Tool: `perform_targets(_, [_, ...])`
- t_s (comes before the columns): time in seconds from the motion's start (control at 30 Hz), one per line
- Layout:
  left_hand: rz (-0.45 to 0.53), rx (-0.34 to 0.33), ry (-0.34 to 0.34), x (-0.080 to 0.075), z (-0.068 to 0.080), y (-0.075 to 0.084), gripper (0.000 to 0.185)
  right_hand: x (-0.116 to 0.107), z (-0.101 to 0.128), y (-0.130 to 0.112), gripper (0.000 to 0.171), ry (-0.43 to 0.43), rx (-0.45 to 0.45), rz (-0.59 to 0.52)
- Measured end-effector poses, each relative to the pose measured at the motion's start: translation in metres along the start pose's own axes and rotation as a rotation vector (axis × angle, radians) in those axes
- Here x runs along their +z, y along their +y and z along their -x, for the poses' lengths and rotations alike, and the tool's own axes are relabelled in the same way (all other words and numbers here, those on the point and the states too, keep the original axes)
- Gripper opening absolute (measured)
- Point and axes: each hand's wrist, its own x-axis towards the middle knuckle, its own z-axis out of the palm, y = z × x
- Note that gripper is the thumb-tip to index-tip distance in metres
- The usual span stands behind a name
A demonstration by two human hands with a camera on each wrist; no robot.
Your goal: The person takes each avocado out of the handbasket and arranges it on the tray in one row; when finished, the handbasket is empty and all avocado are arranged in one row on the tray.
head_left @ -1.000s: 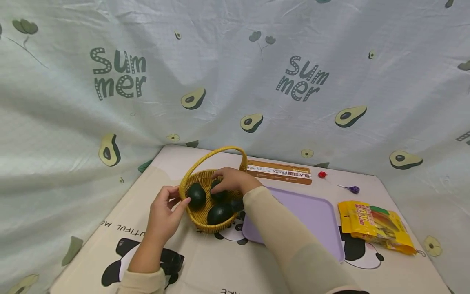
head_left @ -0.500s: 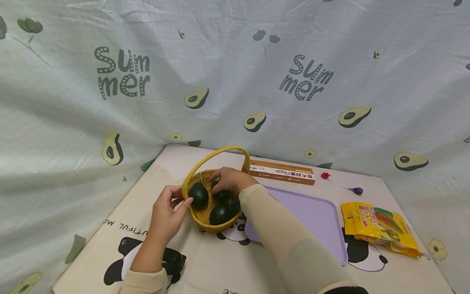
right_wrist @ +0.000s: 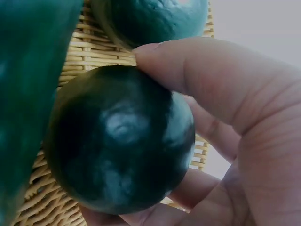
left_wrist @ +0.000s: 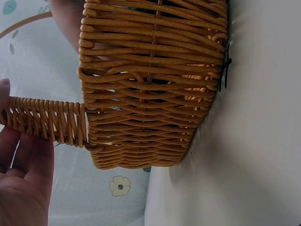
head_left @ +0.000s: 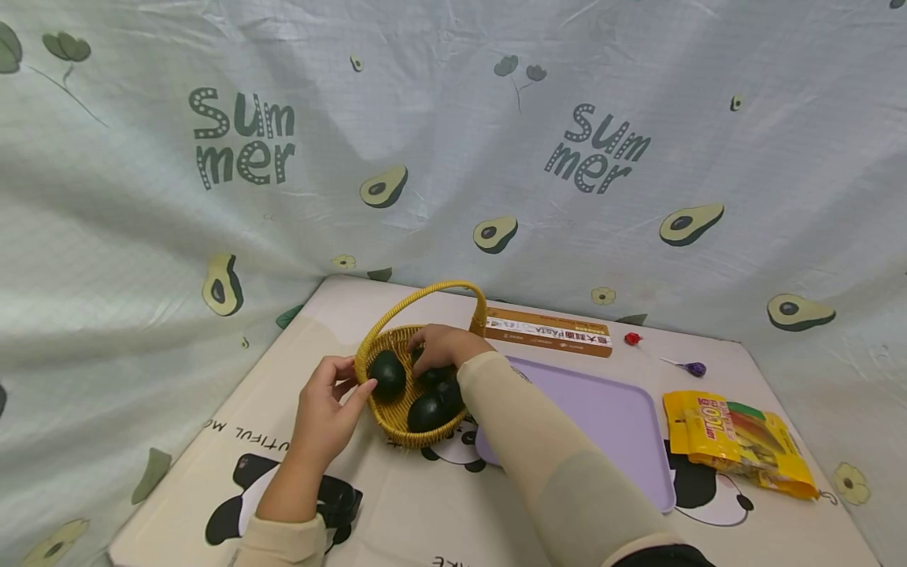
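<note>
A yellow wicker basket (head_left: 399, 433) with a tall handle stands on the table, holding several dark green avocados. My left hand (head_left: 326, 413) pinches the foot of the handle (left_wrist: 47, 120) between thumb and fingers, at the basket's left side. Inside the basket, my right hand (head_left: 449, 346) grips a round-looking avocado (right_wrist: 122, 141), with thumb and fingers curled round it in the right wrist view. Another avocado (head_left: 387, 376) lies by the left rim, close to my left thumb. At the front of the basket rests one more avocado (head_left: 427, 411), beside the gripped one.
Right of the basket lies a lilac tray (head_left: 602, 402), partly under my right sleeve. Behind it is a long pasta box (head_left: 549, 332). Two lollipops, one red (head_left: 633, 339) and one purple (head_left: 694, 368), and a yellow snack bag (head_left: 740, 442) lie at the right. A printed curtain (head_left: 453, 157) hangs behind.
The head view has turned slightly, so the scene sits a little further right. Both hands keep their holds on the basket handle and the avocado.
</note>
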Motion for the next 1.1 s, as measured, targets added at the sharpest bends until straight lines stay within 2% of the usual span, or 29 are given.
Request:
perform_targets(0.37, [0.008, 0.005, -0.003, 0.001, -0.001, 0.000, 0.035, -0.006, 0.005, 0.000, 0.040, -0.033, -0.026, -0.005])
perform_targets(0.63, [0.005, -0.009, -0.001, 0.000, 0.000, 0.000, 0.036, -0.011, 0.019, -0.001, 0.026, 0.034, -0.167, 0.080])
perform_targets(0.9, [-0.017, -0.009, 0.003, 0.000, 0.000, 0.001, 0.036, -0.018, 0.041, 0.001, 0.040, 0.058, -0.266, 0.147])
perform_targets(1.1, [-0.007, -0.003, 0.008, 0.001, 0.001, 0.002, 0.036, -0.025, 0.059, 0.006, 0.036, 0.061, -0.335, 0.143])
